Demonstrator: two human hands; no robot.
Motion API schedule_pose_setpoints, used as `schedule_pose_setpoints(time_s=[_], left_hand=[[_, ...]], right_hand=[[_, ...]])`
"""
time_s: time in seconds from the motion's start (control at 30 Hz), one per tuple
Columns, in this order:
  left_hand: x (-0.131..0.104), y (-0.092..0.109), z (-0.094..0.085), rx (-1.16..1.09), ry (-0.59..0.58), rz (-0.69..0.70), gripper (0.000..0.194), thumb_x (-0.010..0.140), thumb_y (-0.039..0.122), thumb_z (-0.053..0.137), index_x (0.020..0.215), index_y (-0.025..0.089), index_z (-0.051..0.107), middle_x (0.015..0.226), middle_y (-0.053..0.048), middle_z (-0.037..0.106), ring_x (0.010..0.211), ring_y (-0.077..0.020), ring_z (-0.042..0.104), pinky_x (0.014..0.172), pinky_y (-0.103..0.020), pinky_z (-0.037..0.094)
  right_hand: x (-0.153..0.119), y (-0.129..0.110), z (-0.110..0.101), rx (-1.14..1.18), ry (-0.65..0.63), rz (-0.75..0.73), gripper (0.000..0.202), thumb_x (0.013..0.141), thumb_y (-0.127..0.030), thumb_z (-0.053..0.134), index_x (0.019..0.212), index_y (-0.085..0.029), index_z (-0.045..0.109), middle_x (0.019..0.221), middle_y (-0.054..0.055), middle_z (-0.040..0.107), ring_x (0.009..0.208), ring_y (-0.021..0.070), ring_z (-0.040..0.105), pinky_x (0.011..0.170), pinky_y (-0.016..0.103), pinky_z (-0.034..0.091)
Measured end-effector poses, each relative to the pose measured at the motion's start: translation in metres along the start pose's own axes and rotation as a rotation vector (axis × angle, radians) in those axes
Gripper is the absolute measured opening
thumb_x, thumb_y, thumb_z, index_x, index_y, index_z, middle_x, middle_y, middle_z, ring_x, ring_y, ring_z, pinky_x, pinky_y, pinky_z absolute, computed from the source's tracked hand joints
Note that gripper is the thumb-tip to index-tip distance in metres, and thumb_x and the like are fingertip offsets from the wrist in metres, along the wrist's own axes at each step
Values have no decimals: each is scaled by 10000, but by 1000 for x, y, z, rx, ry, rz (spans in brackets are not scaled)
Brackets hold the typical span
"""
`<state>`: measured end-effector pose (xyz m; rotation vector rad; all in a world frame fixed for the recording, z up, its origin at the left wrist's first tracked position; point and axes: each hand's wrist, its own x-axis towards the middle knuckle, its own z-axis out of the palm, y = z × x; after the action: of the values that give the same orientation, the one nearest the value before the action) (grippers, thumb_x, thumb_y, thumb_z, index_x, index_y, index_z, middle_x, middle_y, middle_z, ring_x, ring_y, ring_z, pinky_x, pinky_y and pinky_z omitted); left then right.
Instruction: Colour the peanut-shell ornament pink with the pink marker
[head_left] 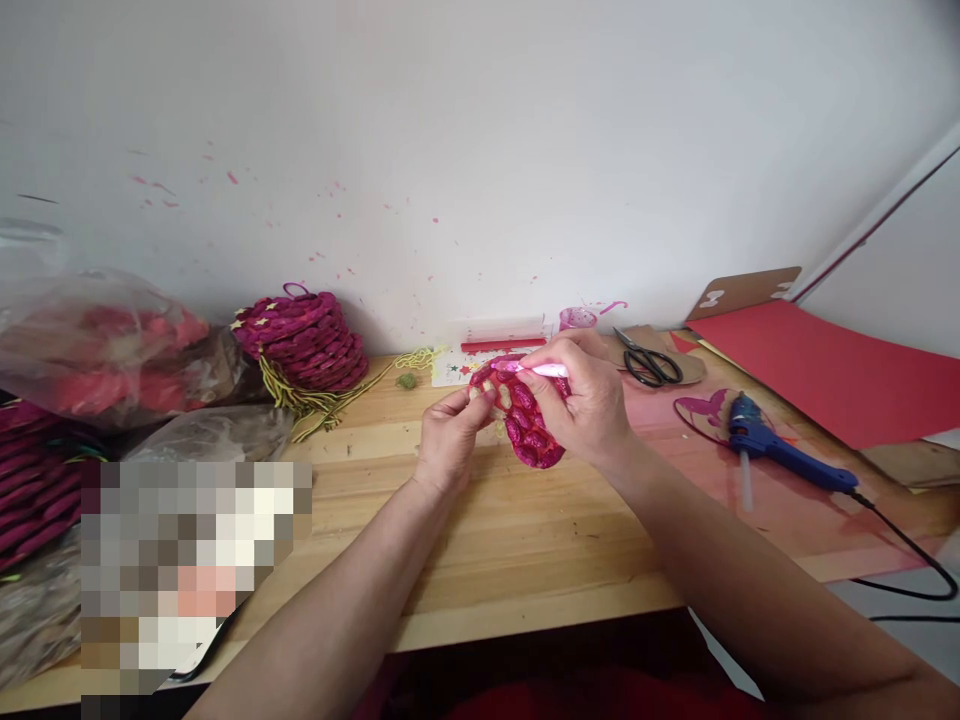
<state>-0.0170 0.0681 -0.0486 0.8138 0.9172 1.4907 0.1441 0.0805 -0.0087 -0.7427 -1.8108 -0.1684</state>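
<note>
A red craft piece (534, 440), covered with magenta-painted lumps like peanut shells, is held up over the wooden table. My left hand (448, 430) pinches its left edge, where several lumps are still pale tan. In my right hand (592, 400) is a white-handled paintbrush (551, 370), its pink-coated end at the upper edge of the piece. The fingers of that hand partly hide the right side of the piece. Behind the hands lies a white sheet with small stars (450, 372).
At left stand a magenta coiled-rope basket (300, 340) with yellow tassels and plastic bags (112, 350). A blue glue gun (795, 458), black scissors (651, 362), red sheets (832, 365) and a pink-stained cup (577, 318) are to the right. The glue gun's cord (911, 545) hangs past the table's edge.
</note>
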Motion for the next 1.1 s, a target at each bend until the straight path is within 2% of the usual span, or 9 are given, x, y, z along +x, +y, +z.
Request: schedule_pose_setpoints(time_s=[0.2, 0.4, 0.77, 0.97, 1.1], left_hand=[[0, -1, 0, -24, 16, 18, 387, 515, 452, 1013, 704, 173, 824, 688, 2, 724, 625, -95, 557, 659, -231, 495], [-1, -2, 0, -5, -33, 39, 385, 569, 449, 996, 805, 175, 863, 796, -22, 787, 698, -117, 625, 751, -258, 547], [2, -5, -3, 56, -29, 120, 343, 638, 452, 959, 804, 172, 850, 783, -23, 773, 725, -146, 647, 792, -292, 551], [3, -7, -7, 72, -38, 146, 287, 687, 426, 934, 798, 178, 842, 758, -10, 750, 721, -144, 638, 790, -287, 546], [4, -10, -8, 81, -42, 153, 272, 695, 424, 927, 792, 183, 844, 767, -16, 760, 727, -148, 643, 793, -289, 554]], right_hand=[[-2, -3, 2, 19, -25, -60, 63, 972, -197, 681, 961, -259, 674, 881, 8, 787, 977, 239, 670, 880, 433, 508], [-1, 0, 0, -24, 0, -29, 67, 971, -196, 686, 946, -256, 665, 874, 2, 787, 955, 231, 671, 881, 430, 486], [-1, -5, 0, -9, 18, -54, 73, 972, -187, 681, 963, -257, 661, 869, 2, 786, 947, 227, 671, 862, 419, 495], [-2, -8, 2, 20, 1, -118, 87, 963, -183, 696, 984, -260, 660, 856, 1, 776, 924, 223, 657, 844, 404, 513], [0, -4, 1, 14, 25, -74, 78, 967, -182, 687, 973, -256, 661, 868, 7, 780, 946, 225, 667, 855, 404, 514]])
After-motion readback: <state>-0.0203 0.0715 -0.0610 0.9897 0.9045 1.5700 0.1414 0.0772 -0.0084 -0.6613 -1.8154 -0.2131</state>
